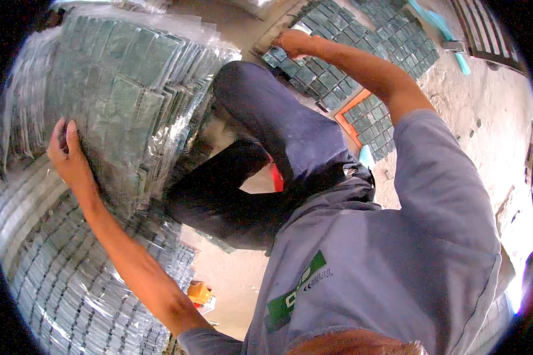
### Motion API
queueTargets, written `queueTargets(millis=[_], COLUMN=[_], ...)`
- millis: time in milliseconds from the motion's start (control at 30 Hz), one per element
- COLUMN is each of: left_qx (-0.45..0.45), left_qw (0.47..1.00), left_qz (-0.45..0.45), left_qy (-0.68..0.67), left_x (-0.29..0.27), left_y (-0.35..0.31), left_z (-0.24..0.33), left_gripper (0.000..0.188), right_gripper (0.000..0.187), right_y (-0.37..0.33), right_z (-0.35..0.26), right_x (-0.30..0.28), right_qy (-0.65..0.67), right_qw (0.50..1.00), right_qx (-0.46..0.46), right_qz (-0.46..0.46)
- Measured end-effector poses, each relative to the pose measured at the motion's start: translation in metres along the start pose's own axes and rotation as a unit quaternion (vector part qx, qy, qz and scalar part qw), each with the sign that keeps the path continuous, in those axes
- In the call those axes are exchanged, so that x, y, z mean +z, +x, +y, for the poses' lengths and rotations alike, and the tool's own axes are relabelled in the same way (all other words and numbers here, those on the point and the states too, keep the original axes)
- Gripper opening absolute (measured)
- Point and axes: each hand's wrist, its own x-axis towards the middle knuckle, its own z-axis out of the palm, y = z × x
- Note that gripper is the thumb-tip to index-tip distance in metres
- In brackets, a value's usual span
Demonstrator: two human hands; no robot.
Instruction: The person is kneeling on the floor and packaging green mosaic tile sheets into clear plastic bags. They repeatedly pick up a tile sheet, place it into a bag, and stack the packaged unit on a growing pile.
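Observation:
My left hand (70,155) rests against the side of a tall stack of green stone mosaic tiles (115,77) in clear plastic wrap. Its thumb and a finger are stretched out and apart; the other fingers are partly hidden. Farther right, my right hand (295,44) is closed at the near-left corner of a dark green mosaic tile sheet (323,74) lying low by the ground. The fingertips are turned under, so the exact grip is hard to see.
More wrapped tile stacks (71,278) fill the lower left. An orange-edged frame (348,125) with small tiles lies beside the sheet. A light blue strap (437,23) and a dark slatted object (485,32) are at upper right. A yellow-orange object (199,292) stands on the floor.

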Motion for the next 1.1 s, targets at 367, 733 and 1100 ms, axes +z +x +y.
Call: queueTargets(millis=[367, 733, 1100], left_qx=[0.011, 0.039, 0.027], left_qw=[1.000, 0.998, 0.999], left_qz=[-0.006, 0.008, 0.025], left_qy=[0.018, 0.047, 0.006], left_x=[-0.003, 0.001, 0.013], left_y=[0.001, 0.007, 0.020], left_z=[-0.007, -0.014, -0.035], left_gripper=[0.045, 0.047, 0.045], right_gripper=[0.033, 0.033, 0.029], right_y=[-0.024, -0.192, -0.387], right_z=[0.001, -0.028, -0.031], right_x=[-0.038, -0.117, -0.189], right_qy=[-0.076, -0.019, 0.101], right_qw=[0.985, 0.999, 0.969], right_qx=[-0.155, -0.036, 0.089], right_qz=[-0.030, -0.028, 0.208])
